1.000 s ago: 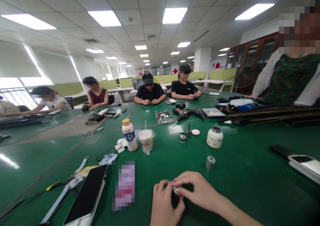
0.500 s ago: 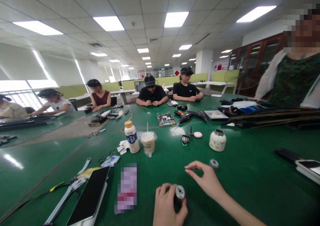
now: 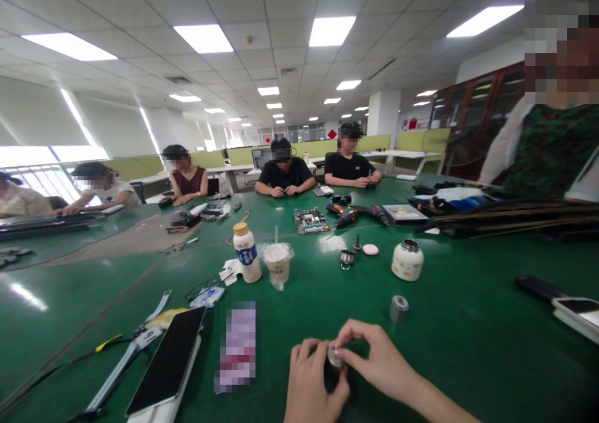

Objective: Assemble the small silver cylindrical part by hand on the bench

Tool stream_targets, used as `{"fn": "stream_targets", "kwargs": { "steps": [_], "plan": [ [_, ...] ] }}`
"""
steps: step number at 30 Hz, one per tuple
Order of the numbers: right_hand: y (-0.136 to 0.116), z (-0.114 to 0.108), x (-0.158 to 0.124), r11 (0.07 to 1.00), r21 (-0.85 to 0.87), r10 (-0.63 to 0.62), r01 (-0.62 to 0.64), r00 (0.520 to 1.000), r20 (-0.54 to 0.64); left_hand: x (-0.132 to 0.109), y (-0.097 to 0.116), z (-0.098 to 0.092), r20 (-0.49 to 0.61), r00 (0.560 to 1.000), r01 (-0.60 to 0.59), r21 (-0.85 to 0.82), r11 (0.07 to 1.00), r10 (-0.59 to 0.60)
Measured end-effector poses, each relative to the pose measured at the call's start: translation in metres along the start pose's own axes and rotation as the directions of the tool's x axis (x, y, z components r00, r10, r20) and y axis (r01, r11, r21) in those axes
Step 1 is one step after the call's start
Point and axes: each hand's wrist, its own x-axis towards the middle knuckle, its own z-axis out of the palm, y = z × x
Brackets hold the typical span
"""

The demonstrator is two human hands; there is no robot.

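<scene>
My left hand (image 3: 311, 379) is wrapped round a small silver metal cylinder (image 3: 335, 356) that stands upright on the green table. My right hand (image 3: 369, 354) is closed in a pinch at the top of that cylinder, thumb and forefinger touching its end face. Whatever lies between those fingertips, if anything, is too small to make out. A second metal cylinder (image 3: 399, 309) stands on its own beyond my right hand. Further back is a cream flask (image 3: 407, 261) with its mouth uncovered.
A milk bottle (image 3: 246, 253) and a plastic drink cup (image 3: 277, 264) stand ahead. To my left lie a tablet (image 3: 168, 360) and a wrench-like tool (image 3: 124, 367). A circuit board (image 3: 311, 221) and a power drill (image 3: 346, 216) are farther off. Several people sit around the table.
My right hand has moved left and down, from above the table to the top of the cylinder. The second cylinder is now uncovered. My left hand keeps its hold.
</scene>
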Motion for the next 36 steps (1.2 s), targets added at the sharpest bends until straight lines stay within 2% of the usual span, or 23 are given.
{"fn": "stream_targets", "kwargs": {
  "steps": [5,9,15,18,21,23,24,26,27,28,29,30,32,34,35,36],
  "plan": [
    [-0.002,0.003,-0.004,0.998,-0.067,-0.009,0.009,1.000,-0.003,0.000,0.001,0.001,-0.040,0.999,0.014,-0.009,1.000,-0.014],
    [0.003,0.004,-0.003,0.992,-0.121,-0.037,0.035,0.999,-0.010,0.001,0.002,0.000,-0.020,1.000,-0.011,0.007,1.000,0.011],
    [0.003,0.003,-0.003,0.994,-0.106,-0.020,0.012,0.997,-0.074,0.001,0.002,-0.001,-0.034,0.999,-0.015,0.026,1.000,0.016],
    [0.006,0.003,-0.002,0.999,0.031,-0.030,0.033,0.995,-0.092,-0.001,0.000,0.002,-0.034,0.999,-0.014,0.021,1.000,0.014],
    [0.015,0.001,0.004,0.947,0.317,0.071,-0.046,0.995,-0.069,-0.002,-0.004,0.007,-0.051,0.999,0.006,-0.005,1.000,-0.006],
    [0.022,-0.006,0.009,0.892,0.447,0.156,-0.064,0.973,-0.172,-0.004,-0.005,0.011,-0.076,0.997,0.032,-0.010,0.999,-0.033],
    [0.025,-0.011,0.012,0.883,0.469,0.176,-0.024,0.943,-0.283,-0.004,-0.006,0.012,-0.080,0.996,0.039,-0.011,0.999,-0.040],
    [0.026,-0.020,0.015,0.898,0.428,0.145,0.103,0.850,-0.507,-0.005,-0.007,0.014,-0.088,0.995,0.046,-0.011,0.999,-0.047],
    [0.025,-0.023,0.016,0.910,0.386,0.110,0.149,0.812,-0.573,-0.005,-0.007,0.015,-0.091,0.995,0.046,-0.011,0.999,-0.047],
    [0.024,-0.025,0.015,0.925,0.338,0.070,0.171,0.799,-0.597,-0.005,-0.007,0.015,-0.092,0.995,0.045,-0.011,0.999,-0.046],
    [0.022,-0.025,0.013,0.943,0.289,0.030,0.165,0.823,-0.567,-0.005,-0.007,0.015,-0.093,0.995,0.044,-0.011,0.999,-0.044],
    [0.020,-0.022,0.011,0.963,0.230,-0.012,0.141,0.874,-0.485,-0.004,-0.007,0.015,-0.093,0.995,0.042,-0.010,0.999,-0.042],
    [0.016,-0.015,0.005,0.992,0.075,-0.081,0.101,0.969,-0.234,-0.004,-0.007,0.014,-0.085,0.996,0.032,-0.010,0.999,-0.033],
    [0.015,-0.006,0.000,0.993,-0.053,-0.108,0.107,0.994,-0.028,-0.004,-0.007,0.013,-0.074,0.997,0.019,-0.013,1.000,-0.020],
    [0.016,-0.002,-0.002,0.991,-0.072,-0.116,0.116,0.993,0.006,-0.004,-0.007,0.013,-0.071,0.997,0.014,-0.011,1.000,-0.015],
    [0.017,0.001,-0.004,0.991,-0.053,-0.125,0.124,0.992,-0.019,-0.004,-0.008,0.013,-0.070,0.997,0.010,-0.008,1.000,-0.011]
  ]
}}
